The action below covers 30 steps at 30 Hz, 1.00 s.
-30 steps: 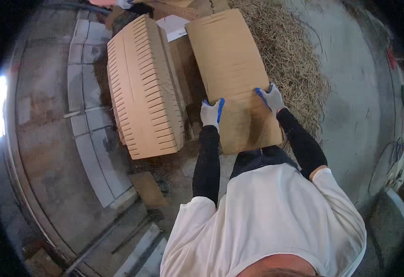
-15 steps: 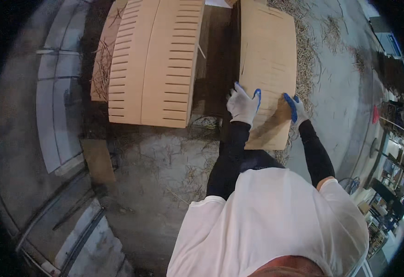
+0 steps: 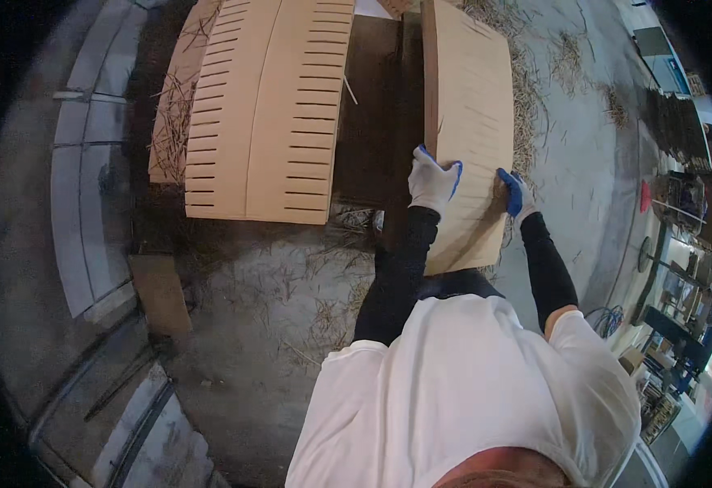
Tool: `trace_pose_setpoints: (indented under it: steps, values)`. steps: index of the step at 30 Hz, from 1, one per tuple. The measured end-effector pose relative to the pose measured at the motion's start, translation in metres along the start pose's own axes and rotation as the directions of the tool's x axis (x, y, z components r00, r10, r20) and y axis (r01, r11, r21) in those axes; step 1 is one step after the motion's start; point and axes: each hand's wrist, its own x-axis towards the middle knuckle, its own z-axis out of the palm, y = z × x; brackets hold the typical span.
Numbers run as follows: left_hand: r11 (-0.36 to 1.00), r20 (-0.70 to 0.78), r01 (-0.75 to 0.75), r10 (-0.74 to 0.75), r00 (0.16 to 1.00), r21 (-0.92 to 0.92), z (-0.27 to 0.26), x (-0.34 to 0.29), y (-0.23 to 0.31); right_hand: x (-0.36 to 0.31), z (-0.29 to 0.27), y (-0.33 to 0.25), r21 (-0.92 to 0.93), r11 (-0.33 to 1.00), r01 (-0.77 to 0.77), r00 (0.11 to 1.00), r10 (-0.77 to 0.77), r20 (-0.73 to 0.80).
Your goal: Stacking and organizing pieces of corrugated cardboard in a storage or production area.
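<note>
At twelve o'clock, my left hand (image 3: 433, 183) and right hand (image 3: 520, 198) are clasping the cardboard (image 3: 476, 114) by its long edges; my left thumb is standing apart from its fingers, my right fingers are curling at the edge; slotted sheets (image 3: 262, 114) are lying toward eleven, brown strips (image 3: 525, 110) toward one

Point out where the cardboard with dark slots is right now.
In the head view, the slotted cardboard is at the upper left, with dry stalks along its left side and, farther right, the cardboard between the left hand and right hand.
</note>
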Motion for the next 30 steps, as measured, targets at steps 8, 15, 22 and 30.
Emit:
trace_pose_setpoints:
  steps: [8, 15, 22, 30]
  values:
    - [0.977, 0.106, -0.18, 0.168, 0.98, 0.117, 0.028, -0.045, 0.071, -0.033, -0.037, -0.012, 0.117, 0.978, 0.172, 0.977, -0.154, -0.151]
    - [0.913, 0.283, -0.381, 0.33, 0.901, 0.149, 0.088, -0.072, 0.112, -0.088, -0.069, -0.01, 0.413, 0.909, 0.062, 0.99, -0.004, -0.14]
    - [0.803, 0.451, -0.406, 0.196, 0.871, 0.436, 0.11, -0.07, 0.15, -0.111, -0.083, -0.01, 0.604, 0.759, -0.244, 0.968, 0.232, 0.1]
    - [0.767, 0.322, -0.641, 0.607, 0.727, 0.001, 0.105, -0.129, 0.174, -0.132, -0.128, -0.05, 0.007, 0.9, 0.435, 0.693, -0.33, -0.641]
